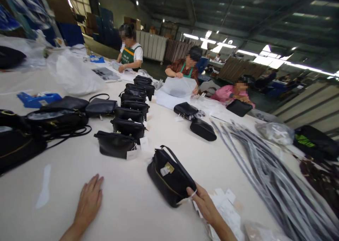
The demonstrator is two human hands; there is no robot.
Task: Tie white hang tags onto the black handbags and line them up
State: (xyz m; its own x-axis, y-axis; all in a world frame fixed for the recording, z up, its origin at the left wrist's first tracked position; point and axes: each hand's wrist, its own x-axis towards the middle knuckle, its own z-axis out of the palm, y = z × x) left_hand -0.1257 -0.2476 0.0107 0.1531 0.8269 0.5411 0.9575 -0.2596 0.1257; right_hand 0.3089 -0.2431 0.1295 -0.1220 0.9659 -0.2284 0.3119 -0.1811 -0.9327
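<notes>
My right hand (202, 202) grips the lower right end of a black handbag (169, 177), thumb on its front. The bag has a gold clasp partly covered by white wrapping, a zip line and a short strap, and it leans at a slant over the pale table (124, 202). A white string loops near my right fingers. Flat on the table at the left lies my left hand (90, 200), fingers stretched out and holding nothing. Beyond the hands, a row of black bags (115, 144) with white tags runs away from me.
White tags (227, 209) lie in a pile beside my right wrist. Long wrapped straps (267, 163) cover the right side. Left are more black bags (57, 121), a blue tape dispenser (39, 99) and plastic wrap (74, 73). Several people work across the table, one handling a white sheet (178, 87).
</notes>
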